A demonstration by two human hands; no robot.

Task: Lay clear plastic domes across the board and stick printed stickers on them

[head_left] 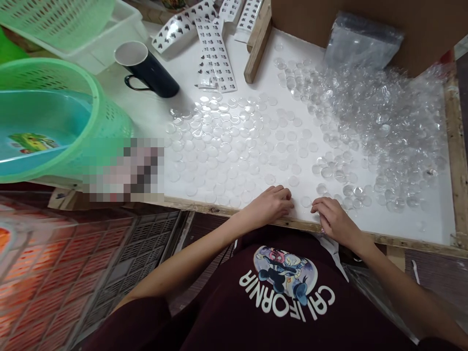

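Observation:
My left hand [276,202] rests at the front edge of the white tabletop with its fingers curled down and pressed together; what they hold, if anything, is hidden. My right hand [334,222] is just to the right, fingers bent toward the left and thumb apart from the index fingertip. A tiny pink spot shows by the thumb, too small to name. Between the hands lies a clear round disc [306,201], touching neither. Many similar flat clear discs [224,146] spread in rows to the left. A small cluster of clear discs [338,170] lies beyond my right hand.
A large heap of clear discs [383,112] fills the right side, near a clear plastic bag [361,44]. Sticker strips [215,53], a wooden block [258,51], a tilted dark mug [155,70] and a green basket [100,117] stand behind and left. A wooden rim [204,207] edges the table.

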